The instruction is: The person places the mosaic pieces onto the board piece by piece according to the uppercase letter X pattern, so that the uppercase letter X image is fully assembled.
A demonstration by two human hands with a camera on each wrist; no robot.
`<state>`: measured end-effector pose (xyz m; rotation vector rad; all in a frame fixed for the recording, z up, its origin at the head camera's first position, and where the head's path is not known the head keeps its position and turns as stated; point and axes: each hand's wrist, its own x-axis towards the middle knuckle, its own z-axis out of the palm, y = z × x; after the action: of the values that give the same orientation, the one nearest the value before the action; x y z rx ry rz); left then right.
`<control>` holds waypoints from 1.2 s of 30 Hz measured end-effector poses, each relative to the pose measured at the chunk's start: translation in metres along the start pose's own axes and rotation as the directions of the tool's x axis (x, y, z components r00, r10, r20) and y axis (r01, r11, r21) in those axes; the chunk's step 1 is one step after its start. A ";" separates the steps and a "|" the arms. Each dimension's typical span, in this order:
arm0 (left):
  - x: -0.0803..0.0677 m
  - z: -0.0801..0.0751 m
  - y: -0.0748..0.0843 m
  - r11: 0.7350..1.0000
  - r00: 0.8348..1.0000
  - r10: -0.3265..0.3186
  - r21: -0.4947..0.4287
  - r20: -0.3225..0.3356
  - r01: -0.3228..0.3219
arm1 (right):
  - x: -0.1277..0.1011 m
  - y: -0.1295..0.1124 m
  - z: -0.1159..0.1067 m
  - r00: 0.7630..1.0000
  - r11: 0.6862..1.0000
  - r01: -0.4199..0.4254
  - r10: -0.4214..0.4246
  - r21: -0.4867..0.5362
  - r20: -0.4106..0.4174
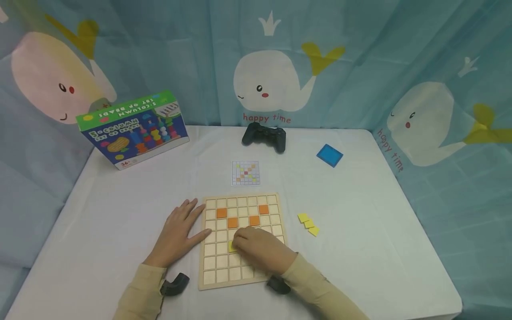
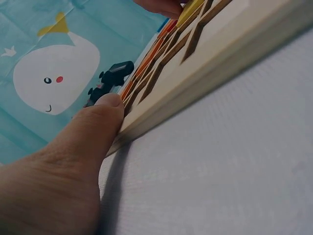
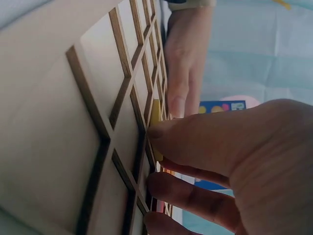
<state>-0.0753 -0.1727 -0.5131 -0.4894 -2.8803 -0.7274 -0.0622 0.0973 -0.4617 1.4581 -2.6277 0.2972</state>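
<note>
A wooden grid board (image 1: 210, 262) lies on the table with several orange tiles (image 1: 222, 213) in its upper cells. My right hand (image 1: 260, 249) is over the middle of the board, pinching a yellow tile (image 1: 232, 247) with thumb and fingertips. In the right wrist view the thumb lies against this yellow tile (image 3: 155, 111), which is right at a cell. A bit of red (image 3: 160, 205) shows beyond the fingers there. My left hand (image 1: 178, 233) rests at the board's left side, fingers spread, its thumb (image 2: 110, 105) on the edge.
Three yellow tiles (image 1: 308, 224) lie right of the board. Behind it is a printed pattern card (image 1: 246, 173). Farther back are a black game controller (image 1: 265, 137), a blue square tray (image 1: 330, 155) and a bead-set box (image 1: 136, 133). A curtain (image 1: 192, 66) hangs behind the table.
</note>
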 end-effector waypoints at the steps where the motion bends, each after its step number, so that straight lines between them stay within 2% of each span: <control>1: 0.000 0.000 0.000 1.000 1.000 -0.003 -0.003 0.003 0.003 | 0.000 0.000 0.000 1.000 1.000 0.000 0.000 0.001 0.005; 10: 0.001 -0.003 0.004 1.000 0.999 -0.028 -0.006 0.025 0.028 | -0.001 0.001 0.001 1.000 1.000 0.006 -0.005 -0.031 0.021; 19: 0.001 -0.001 0.002 1.000 0.999 -0.026 -0.001 0.020 0.026 | -0.001 0.002 -0.003 1.000 1.000 -0.010 0.010 -0.004 -0.002; 24: 0.000 0.000 0.002 1.000 1.000 -0.027 -0.001 0.015 0.027 | -0.010 0.014 -0.017 0.996 0.995 -0.087 0.088 0.040 -0.024; 29: 0.000 0.000 0.002 1.000 1.000 -0.027 -0.006 0.010 0.027 | -0.035 0.036 -0.028 0.983 0.984 -0.171 0.174 0.056 -0.063; 33: 0.000 0.001 0.001 1.000 1.000 -0.025 0.000 0.009 0.025 | -0.060 0.052 -0.035 0.957 0.961 -0.273 0.275 0.040 -0.087; 36: 0.000 0.001 0.001 1.000 1.000 -0.021 0.001 0.007 0.021 | -0.079 0.063 -0.040 0.928 0.935 -0.354 0.355 0.027 -0.109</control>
<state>-0.0748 -0.1713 -0.5138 -0.4635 -2.8963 -0.7291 -0.0735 0.2047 -0.4455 0.9255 -2.7852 0.4096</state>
